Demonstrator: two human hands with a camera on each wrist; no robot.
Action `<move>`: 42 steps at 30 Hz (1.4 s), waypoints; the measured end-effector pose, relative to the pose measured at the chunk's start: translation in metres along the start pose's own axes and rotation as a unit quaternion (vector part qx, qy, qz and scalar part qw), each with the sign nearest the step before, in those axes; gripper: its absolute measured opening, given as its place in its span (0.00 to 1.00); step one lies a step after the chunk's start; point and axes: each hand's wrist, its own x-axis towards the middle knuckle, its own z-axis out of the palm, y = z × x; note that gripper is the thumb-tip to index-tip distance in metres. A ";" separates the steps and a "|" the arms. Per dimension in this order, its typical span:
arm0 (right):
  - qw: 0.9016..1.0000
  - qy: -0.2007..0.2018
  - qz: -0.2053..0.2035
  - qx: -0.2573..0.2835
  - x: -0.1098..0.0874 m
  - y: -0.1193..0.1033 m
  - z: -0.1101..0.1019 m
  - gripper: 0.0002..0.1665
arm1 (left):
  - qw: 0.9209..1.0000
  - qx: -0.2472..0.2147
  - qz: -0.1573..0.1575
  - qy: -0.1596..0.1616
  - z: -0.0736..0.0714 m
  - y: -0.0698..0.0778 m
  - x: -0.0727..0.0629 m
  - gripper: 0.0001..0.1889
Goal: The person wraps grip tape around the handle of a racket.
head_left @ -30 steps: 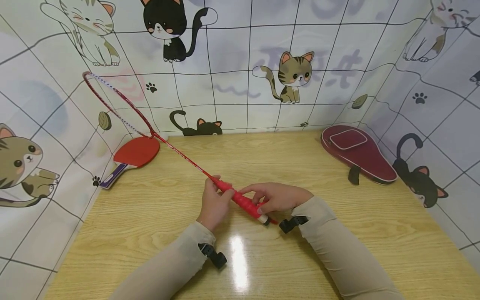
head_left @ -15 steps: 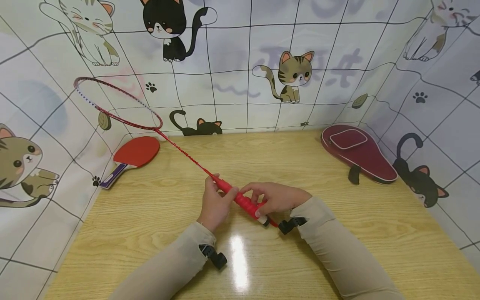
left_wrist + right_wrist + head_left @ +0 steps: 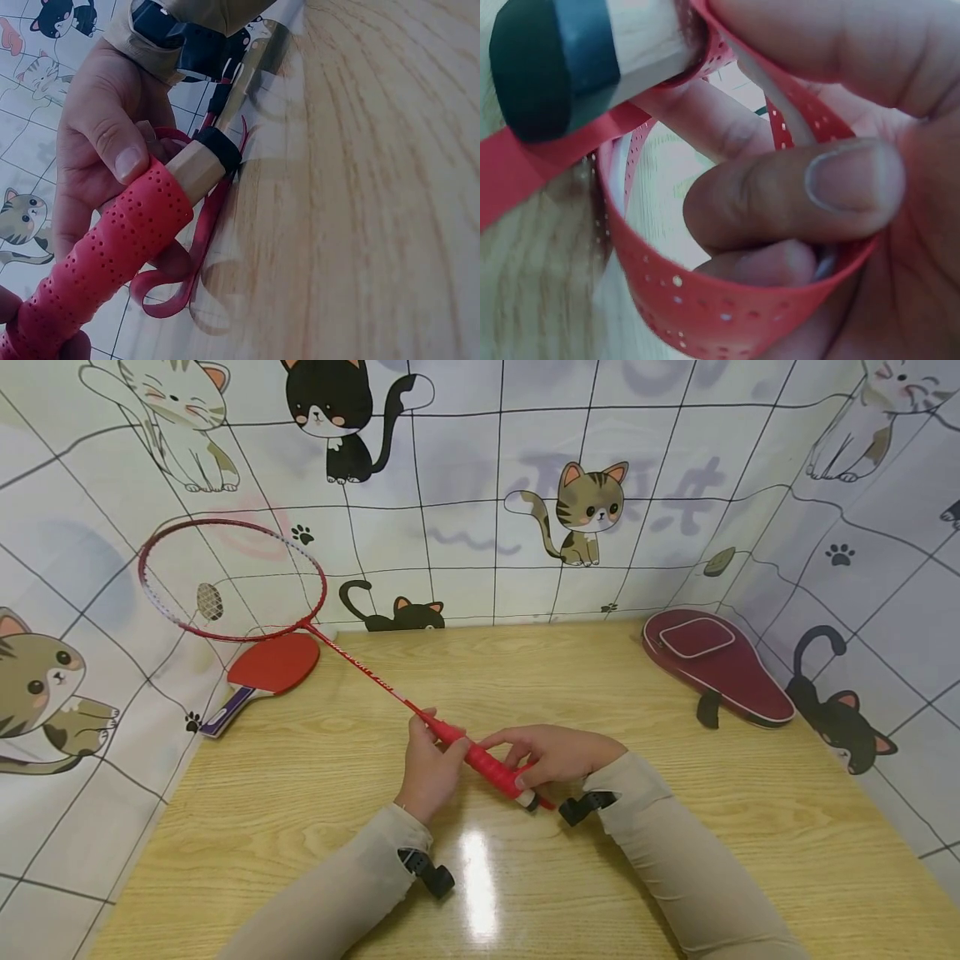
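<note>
In the head view a red badminton racket (image 3: 363, 670) slants up to the left over the table. My left hand (image 3: 431, 775) holds the upper part of its handle between thumb and fingers. Red perforated grip tape (image 3: 112, 251) covers most of the handle, while bare wood (image 3: 193, 172) shows by the black end cap (image 3: 219, 150). My right hand (image 3: 562, 753) is at the lower handle, thumb against the tape. A loose tape loop (image 3: 705, 304) runs through its curled fingers in the right wrist view, and a free end hangs below the cap.
A red table tennis bat (image 3: 277, 664) lies at the back left, below the racket head. At the back right lies a dark red bat case (image 3: 712, 664). Cat-patterned sheeting (image 3: 465, 535) walls the wooden table (image 3: 300, 827) at the back and sides.
The racket has turned about its shaft, so its head went from nearly edge-on to a wide oval. Both hands stay in about the same place on the handle.
</note>
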 end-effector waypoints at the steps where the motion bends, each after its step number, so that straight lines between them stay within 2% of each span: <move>1: 1.000 -0.002 0.002 0.000 0.000 0.000 0.000 0.41 | 1.000 0.000 0.000 0.000 0.000 0.000 0.000 0.37; 7: 1.000 0.013 0.016 -0.002 0.001 0.000 0.002 0.41 | 1.000 -0.002 -0.002 0.001 -0.001 0.000 -0.001 0.37; 13: 1.000 0.023 0.011 -0.015 0.003 0.001 0.003 0.41 | 1.000 0.024 -0.005 0.001 -0.002 -0.001 -0.002 0.41; 22: 1.000 0.011 0.009 -0.019 0.002 0.002 0.000 0.42 | 1.000 0.031 0.007 0.000 -0.002 -0.001 -0.002 0.39; 27: 1.000 -0.005 0.003 0.002 0.000 0.003 -0.001 0.42 | 1.000 0.030 0.005 0.001 -0.002 0.001 -0.002 0.39; 32: 0.999 -0.018 0.004 0.031 0.000 0.003 -0.001 0.42 | 1.000 0.010 0.003 0.001 -0.002 0.002 -0.002 0.39; 42: 1.000 0.006 0.027 0.008 0.002 0.002 0.002 0.40 | 1.000 0.022 0.006 0.003 -0.002 0.000 -0.003 0.42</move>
